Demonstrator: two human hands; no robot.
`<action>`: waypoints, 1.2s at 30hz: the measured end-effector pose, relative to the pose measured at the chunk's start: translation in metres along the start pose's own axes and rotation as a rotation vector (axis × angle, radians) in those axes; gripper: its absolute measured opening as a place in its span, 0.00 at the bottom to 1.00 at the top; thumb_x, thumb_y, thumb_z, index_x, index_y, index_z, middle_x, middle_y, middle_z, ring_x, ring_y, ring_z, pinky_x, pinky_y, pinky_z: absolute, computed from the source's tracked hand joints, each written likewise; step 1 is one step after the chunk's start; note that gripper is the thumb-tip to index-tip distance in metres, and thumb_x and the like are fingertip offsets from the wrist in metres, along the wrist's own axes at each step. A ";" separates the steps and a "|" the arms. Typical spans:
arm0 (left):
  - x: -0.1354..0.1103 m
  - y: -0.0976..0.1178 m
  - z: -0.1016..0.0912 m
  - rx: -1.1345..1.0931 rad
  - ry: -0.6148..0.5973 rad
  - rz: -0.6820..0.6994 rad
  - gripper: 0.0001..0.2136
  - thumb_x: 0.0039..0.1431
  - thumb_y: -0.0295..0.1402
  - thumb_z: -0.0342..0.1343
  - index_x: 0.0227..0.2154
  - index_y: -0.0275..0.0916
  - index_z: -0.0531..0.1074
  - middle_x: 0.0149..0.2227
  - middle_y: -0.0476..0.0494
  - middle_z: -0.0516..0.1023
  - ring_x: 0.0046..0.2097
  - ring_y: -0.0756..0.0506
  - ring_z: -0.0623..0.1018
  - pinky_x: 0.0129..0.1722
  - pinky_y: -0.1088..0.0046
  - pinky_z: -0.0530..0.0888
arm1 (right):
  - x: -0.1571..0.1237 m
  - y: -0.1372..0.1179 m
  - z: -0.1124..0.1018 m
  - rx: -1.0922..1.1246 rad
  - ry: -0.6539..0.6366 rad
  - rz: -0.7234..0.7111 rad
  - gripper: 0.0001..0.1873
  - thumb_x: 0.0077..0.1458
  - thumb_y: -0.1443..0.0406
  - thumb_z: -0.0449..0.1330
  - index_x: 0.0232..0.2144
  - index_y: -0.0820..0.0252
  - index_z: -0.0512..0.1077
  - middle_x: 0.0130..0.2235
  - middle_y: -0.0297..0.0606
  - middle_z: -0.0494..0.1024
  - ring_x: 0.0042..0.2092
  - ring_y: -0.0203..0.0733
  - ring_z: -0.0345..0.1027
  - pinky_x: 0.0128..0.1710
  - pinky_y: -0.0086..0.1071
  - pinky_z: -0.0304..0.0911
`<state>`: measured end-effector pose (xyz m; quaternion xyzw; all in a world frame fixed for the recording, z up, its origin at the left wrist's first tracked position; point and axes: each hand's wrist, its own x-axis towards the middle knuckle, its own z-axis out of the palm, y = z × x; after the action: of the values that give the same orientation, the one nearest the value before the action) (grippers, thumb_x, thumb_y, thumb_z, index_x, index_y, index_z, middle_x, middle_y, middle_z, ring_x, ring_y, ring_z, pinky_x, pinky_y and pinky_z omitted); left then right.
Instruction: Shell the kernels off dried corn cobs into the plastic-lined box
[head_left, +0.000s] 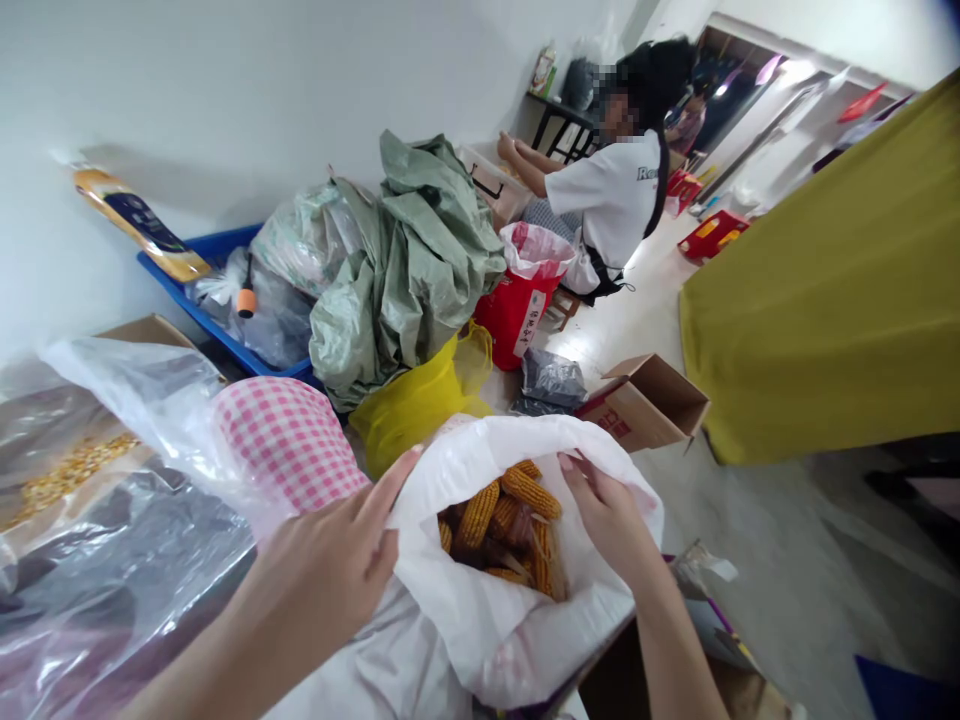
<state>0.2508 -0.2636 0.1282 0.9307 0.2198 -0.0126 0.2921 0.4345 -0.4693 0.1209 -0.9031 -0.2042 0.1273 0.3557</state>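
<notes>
A white woven sack [517, 640] stands open in front of me, its rim folded outward. Inside lie several dried corn cobs [480, 515], some with bits of husk. My left hand [360, 550] grips the sack's left edge, with the index finger stretched along the rim. Across the opening, my right hand [604, 505] rests against the inner right wall, fingers extended and holding no cob. To the left, loose corn kernels [75, 475] lie in a clear plastic bag [150, 580] that lines a carton. A pink checked cloth [289, 435] is beside my left hand.
A blue crate [225, 240] holds plastic bags, near a green tarp sack [427, 260] and yellow mesh bag [412, 400]. Beyond are a red bag [521, 310], an open carton [652, 400] and a seated person [615, 190]. An olive curtain [825, 300] hangs right.
</notes>
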 end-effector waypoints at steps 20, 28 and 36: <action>0.034 0.015 0.013 -0.473 0.332 -0.016 0.21 0.57 0.39 0.48 0.54 0.41 0.66 0.12 0.59 0.56 0.15 0.53 0.58 0.17 0.81 0.56 | 0.006 -0.011 0.009 0.197 -0.040 -0.054 0.26 0.60 0.50 0.45 0.47 0.58 0.71 0.49 0.42 0.75 0.54 0.48 0.65 0.55 0.41 0.58; 0.031 0.024 0.018 -0.562 0.462 -0.085 0.16 0.56 0.40 0.52 0.45 0.42 0.71 0.11 0.60 0.58 0.13 0.54 0.60 0.14 0.82 0.59 | -0.003 -0.006 -0.003 0.011 -0.112 -0.044 0.24 0.60 0.51 0.46 0.47 0.59 0.70 0.48 0.44 0.75 0.53 0.50 0.65 0.54 0.42 0.58; 0.033 0.035 0.021 -0.658 0.551 -0.043 0.10 0.54 0.37 0.55 0.38 0.41 0.72 0.09 0.62 0.60 0.11 0.55 0.61 0.11 0.84 0.58 | -0.010 -0.001 -0.013 -0.324 -0.262 -0.039 0.22 0.62 0.58 0.45 0.53 0.62 0.65 0.54 0.48 0.71 0.54 0.53 0.64 0.52 0.45 0.59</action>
<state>0.2974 -0.2871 0.1243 0.7516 0.3013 0.3011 0.5037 0.4298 -0.4810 0.1321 -0.9202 -0.2837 0.2022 0.1785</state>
